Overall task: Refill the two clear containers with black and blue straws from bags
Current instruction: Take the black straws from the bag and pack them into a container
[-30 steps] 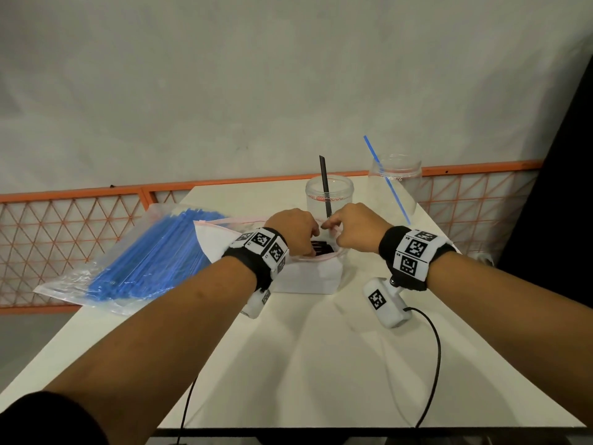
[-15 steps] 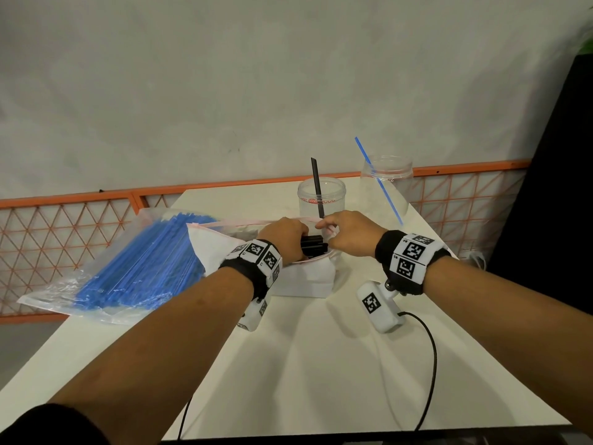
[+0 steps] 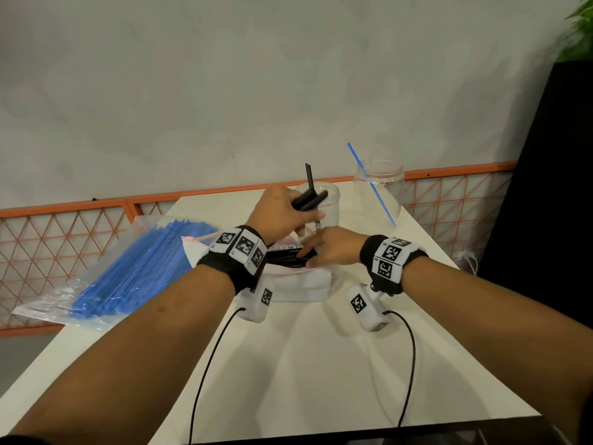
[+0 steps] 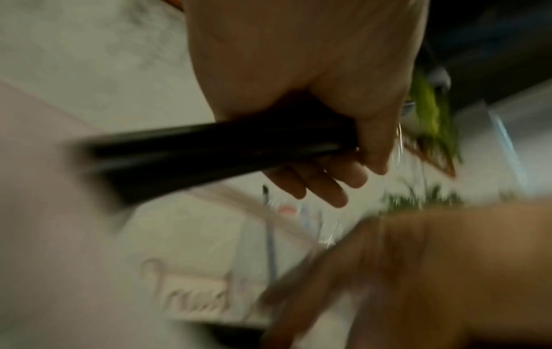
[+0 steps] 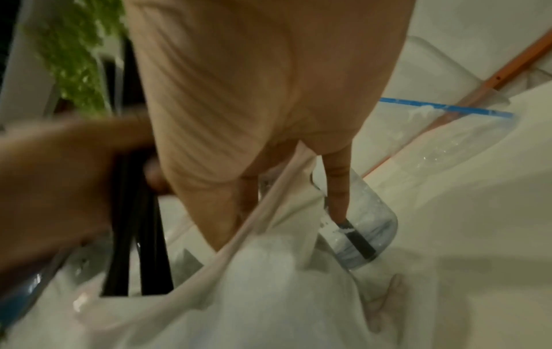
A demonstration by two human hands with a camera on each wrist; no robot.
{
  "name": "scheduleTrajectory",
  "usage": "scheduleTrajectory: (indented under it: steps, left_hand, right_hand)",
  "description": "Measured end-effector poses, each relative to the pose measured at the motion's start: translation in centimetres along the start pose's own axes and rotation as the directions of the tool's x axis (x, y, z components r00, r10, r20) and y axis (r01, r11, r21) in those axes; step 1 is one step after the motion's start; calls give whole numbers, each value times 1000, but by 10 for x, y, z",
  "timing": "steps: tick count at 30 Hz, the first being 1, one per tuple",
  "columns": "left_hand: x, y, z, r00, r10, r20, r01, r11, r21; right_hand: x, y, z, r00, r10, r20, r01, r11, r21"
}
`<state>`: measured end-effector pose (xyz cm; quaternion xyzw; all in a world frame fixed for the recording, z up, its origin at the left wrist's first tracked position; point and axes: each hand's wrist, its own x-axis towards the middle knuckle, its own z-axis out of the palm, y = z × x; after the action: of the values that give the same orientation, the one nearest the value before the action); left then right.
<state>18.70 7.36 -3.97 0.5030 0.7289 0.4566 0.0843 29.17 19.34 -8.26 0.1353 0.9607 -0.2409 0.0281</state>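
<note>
My left hand (image 3: 285, 213) is raised above the bag and grips a small bunch of black straws (image 3: 308, 200), which shows as a dark bundle (image 4: 209, 151) in the left wrist view. Just behind them stands a clear container (image 3: 330, 207) with one black straw (image 3: 309, 176) upright in it. My right hand (image 3: 324, 252) pinches the open rim of the clear bag of black straws (image 3: 298, 285), fingers (image 5: 336, 189) at its mouth. More black straws (image 3: 285, 256) lie inside. The taller clear container (image 3: 380, 191) holds one blue straw (image 3: 373, 191).
A clear bag of blue straws (image 3: 134, 271) lies at the table's left. An orange mesh fence (image 3: 64, 245) runs behind the white table (image 3: 305, 380). Camera cables trail from both wrists toward the near edge. A green plant (image 3: 580, 30) is at the far right.
My left hand has come up out of the bag with a bunch of black straws and moved toward the nearer container. The right hand stays at the bag's mouth.
</note>
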Motion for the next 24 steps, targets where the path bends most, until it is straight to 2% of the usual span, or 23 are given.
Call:
scheduleTrajectory:
  steps: [3, 9, 12, 16, 20, 24]
  left_hand:
    - [-1, 24, -7, 999, 7, -46, -22, 939, -342]
    - [-9, 61, -19, 990, 111, -87, -141, 784, -604]
    - [-15, 66, -19, 990, 138, -30, -124, 751, -648]
    - [-30, 50, -4, 995, 99, 21, -63, 771, -634]
    - [-46, 27, 15, 999, 27, 43, 4, 801, -599]
    - [-55, 13, 24, 997, -33, 66, 66, 799, -597]
  right_hand:
    - [2, -3, 7, 999, 4, 43, 1, 992, -127]
    - [11, -3, 9, 998, 60, -4, -60, 992, -113]
    - [18, -7, 10, 998, 60, 24, -53, 973, -226]
    - [20, -9, 10, 997, 75, 14, -69, 965, -255]
    - [15, -7, 9, 1000, -4, 16, 6, 992, -123]
    - [10, -6, 9, 999, 20, 49, -15, 996, -92]
